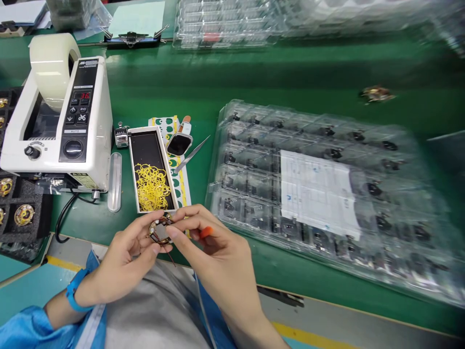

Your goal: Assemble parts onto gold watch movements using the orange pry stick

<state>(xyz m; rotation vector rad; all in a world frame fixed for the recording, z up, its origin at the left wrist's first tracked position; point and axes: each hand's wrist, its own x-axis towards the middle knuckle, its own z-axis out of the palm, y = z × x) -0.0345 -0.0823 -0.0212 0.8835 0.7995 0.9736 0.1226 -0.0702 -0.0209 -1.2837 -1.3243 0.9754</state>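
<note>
Near the table's front edge, my left hand [132,259] holds a small round electronic assembly [160,231] between thumb and fingers. It has a grey square centre, a gold-brown rim and a thin reddish wire hanging below. My right hand [214,252] grips its right side with thumb and index finger; an orange tip [207,231] shows among the curled fingers, the rest hidden. Just beyond the hands lies a white-rimmed black box [142,145] with yellow rings [151,188]. Beside it are a smartwatch [179,144], tweezers [192,155] and a white punched sheet [184,179].
At left stand a tape dispenser [98,97] and black foam trays [38,213] with round parts. A small counter [121,135] and clear case [115,182] lie beside it. Stacked clear trays [250,179] with a white paper [319,194] cover the right; another part [378,93] lies behind.
</note>
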